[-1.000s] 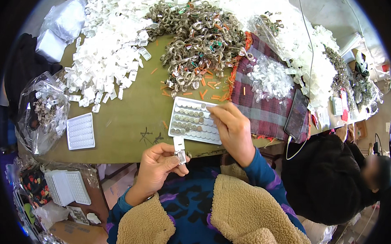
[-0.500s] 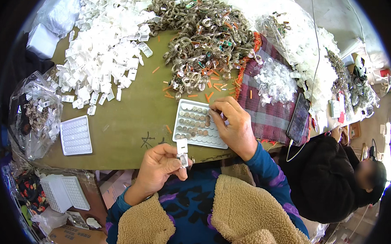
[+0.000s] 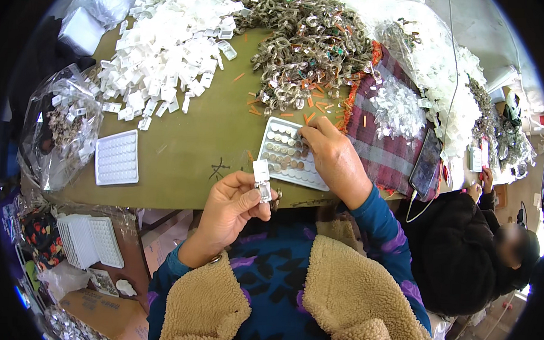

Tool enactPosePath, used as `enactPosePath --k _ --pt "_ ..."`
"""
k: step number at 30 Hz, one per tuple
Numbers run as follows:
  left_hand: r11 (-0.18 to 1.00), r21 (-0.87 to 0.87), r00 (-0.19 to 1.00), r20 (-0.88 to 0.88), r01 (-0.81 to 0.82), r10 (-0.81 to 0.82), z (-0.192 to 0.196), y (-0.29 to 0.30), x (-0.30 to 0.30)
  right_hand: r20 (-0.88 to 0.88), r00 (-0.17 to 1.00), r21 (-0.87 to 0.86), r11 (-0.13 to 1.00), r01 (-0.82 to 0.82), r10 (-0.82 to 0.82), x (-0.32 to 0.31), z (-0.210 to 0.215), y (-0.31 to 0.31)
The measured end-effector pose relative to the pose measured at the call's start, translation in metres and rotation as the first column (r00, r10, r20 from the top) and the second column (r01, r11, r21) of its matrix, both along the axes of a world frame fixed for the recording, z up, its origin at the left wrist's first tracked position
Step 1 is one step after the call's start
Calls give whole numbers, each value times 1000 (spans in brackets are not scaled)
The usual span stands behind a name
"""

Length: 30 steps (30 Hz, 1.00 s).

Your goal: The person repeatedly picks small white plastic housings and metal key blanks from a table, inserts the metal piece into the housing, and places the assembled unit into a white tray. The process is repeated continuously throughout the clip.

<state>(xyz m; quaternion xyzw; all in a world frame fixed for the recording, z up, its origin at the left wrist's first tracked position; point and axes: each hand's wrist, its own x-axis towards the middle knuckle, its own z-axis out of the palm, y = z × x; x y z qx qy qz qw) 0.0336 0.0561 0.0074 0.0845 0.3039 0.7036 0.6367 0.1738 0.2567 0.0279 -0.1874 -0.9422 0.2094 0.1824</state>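
open lane over green tabletop (image 3: 186, 152) between left tray (image 3: 116, 157) and disc tray (image 3: 311, 176); far side walled by white case heap (image 3: 168, 55), tangled strand heap (image 3: 312, 48); right hand (image 3: 337, 155) blocks disc tray's far right corner, checked cloth (image 3: 371, 152) beyond

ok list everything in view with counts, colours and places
table: one, olive green, centre
cases: many, white, back left
cords: many, greyish, back middle
strips: several, orange, near cords
first tray: one, white, centre
discs: many, silvery, in tray
second tray: one, white, left
cloth: one, maroon plaid, right
flakes: many, clear, on cloth
phone: one, black, cloth's edge
bags: several, clear, both sides
co-worker: one, dark clothing, right
left hand: one, blue sleeve, holding white case
right hand: one, blue sleeve, at tray
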Motion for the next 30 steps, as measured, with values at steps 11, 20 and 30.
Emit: enactPosePath --k 11,20,30 --pt "995 39 995 6 -96 95 -2 -20 17 -321 947 -334 935 -115 1 14 30 -89" --pt "990 -19 990 20 -139 139 3 -38 24 -357 933 -366 914 -177 38 11 32 -116" --pt "994 26 994 26 -104 104 2 -37 23 -547 831 -177 956 -232 100 -3 15 -104"
